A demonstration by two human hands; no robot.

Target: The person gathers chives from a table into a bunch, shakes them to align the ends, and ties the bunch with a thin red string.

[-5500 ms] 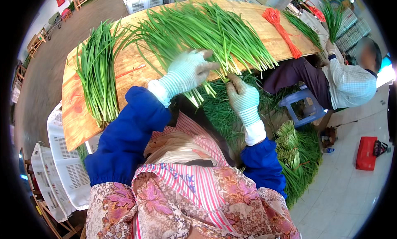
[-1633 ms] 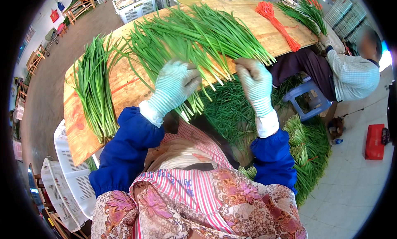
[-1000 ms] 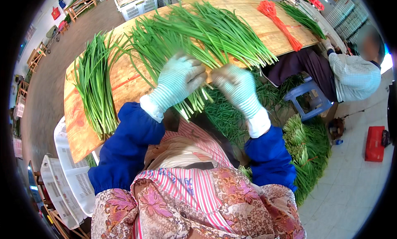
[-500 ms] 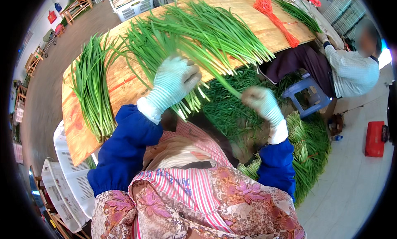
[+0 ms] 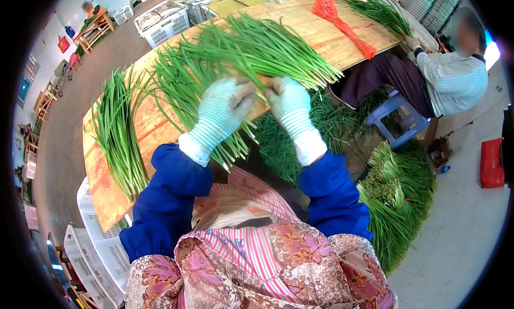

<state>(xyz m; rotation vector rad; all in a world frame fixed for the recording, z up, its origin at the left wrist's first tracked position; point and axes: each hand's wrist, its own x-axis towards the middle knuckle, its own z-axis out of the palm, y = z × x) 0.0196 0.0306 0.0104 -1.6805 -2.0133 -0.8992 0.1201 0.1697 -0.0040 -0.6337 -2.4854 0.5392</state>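
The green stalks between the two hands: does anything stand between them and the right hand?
Nothing visible does. The right hand is directly at the green stalks, with the left hand close beside it. The orange strings lie apart, farther right on the wooden table.

On the table point(image 5: 155, 121) before me, a left bunch point(image 5: 119, 135) of stalks lay along the left edge. Right of it I had the middle bunch point(image 5: 182, 84), ends past the near edge, then the right heap point(image 5: 281, 49), also reaching that edge. The left hand point(image 5: 222, 107) was over the middle bunch; the right hand point(image 5: 290, 105) was just beside it. Strings point(image 5: 342, 28) lay farther right, another bunch point(image 5: 380, 12) near the far right corner. Behind the far edge stood a crate point(image 5: 163, 23); more crates point(image 5: 104, 239) sat by the near left corner. Right of me were a stool point(image 5: 399, 119) and, nearer, piled bundles point(image 5: 399, 207).
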